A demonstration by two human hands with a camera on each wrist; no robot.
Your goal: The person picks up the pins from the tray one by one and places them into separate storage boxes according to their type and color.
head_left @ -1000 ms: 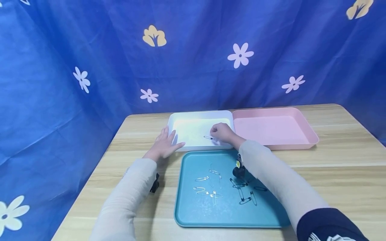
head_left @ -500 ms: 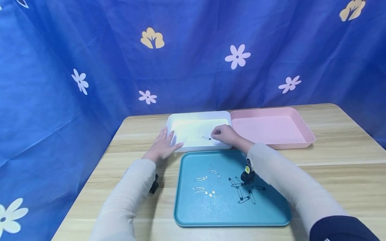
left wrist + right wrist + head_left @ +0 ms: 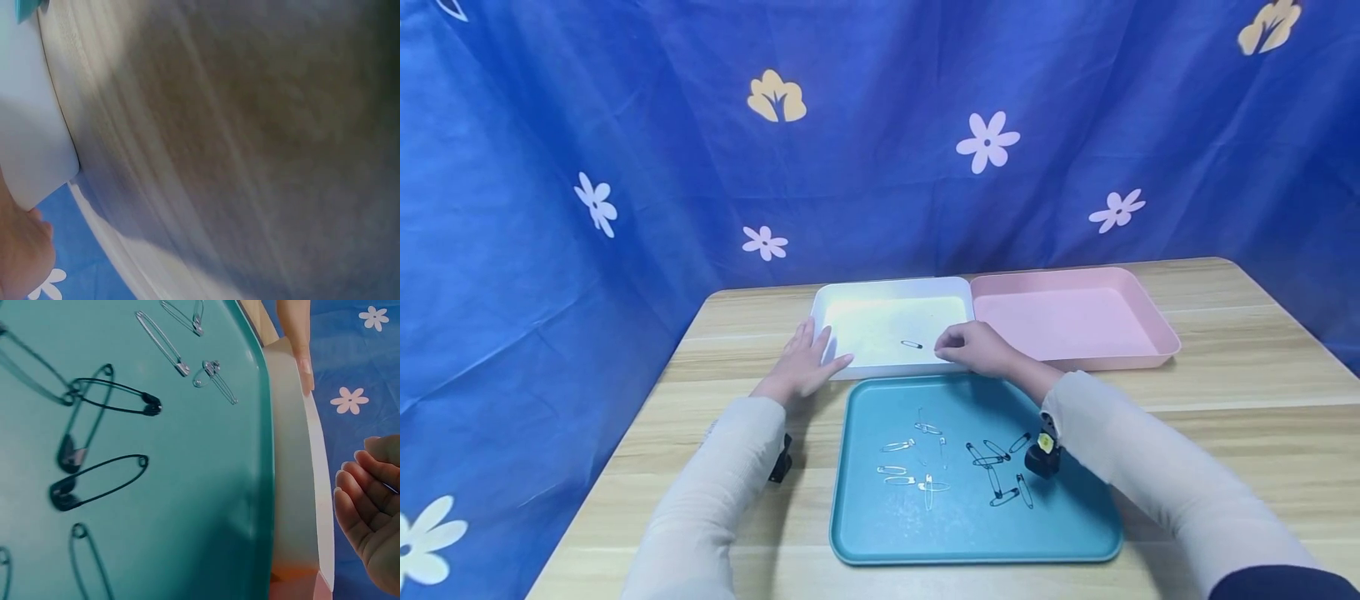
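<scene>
My left hand (image 3: 803,364) lies with fingers spread at the left end of a white tray (image 3: 865,315). Inside that tray rests one black safety pin (image 3: 912,344). Just right of the pin, my right hand (image 3: 981,348) hovers over the tray's near right corner, its fingers loosely bent and nothing between them in the right wrist view. Nearer the body, a teal tray (image 3: 887,533) bears silver safety pins (image 3: 898,447) on its left side and several black safety pins (image 3: 103,482) on its right. The left wrist view mostly catches wood grain and shadow.
A pink tray (image 3: 1067,321) adjoins the white one on the right. All three stand on a light wooden table (image 3: 1225,392), with a blue flowered curtain (image 3: 865,167) behind its far edge. A small black wrist camera (image 3: 1043,458) overhangs the teal tray.
My right hand has drawn away from the black safety pin in the white tray, rightward and slightly back, leaving the pin lying there. The left hand keeps its place.
</scene>
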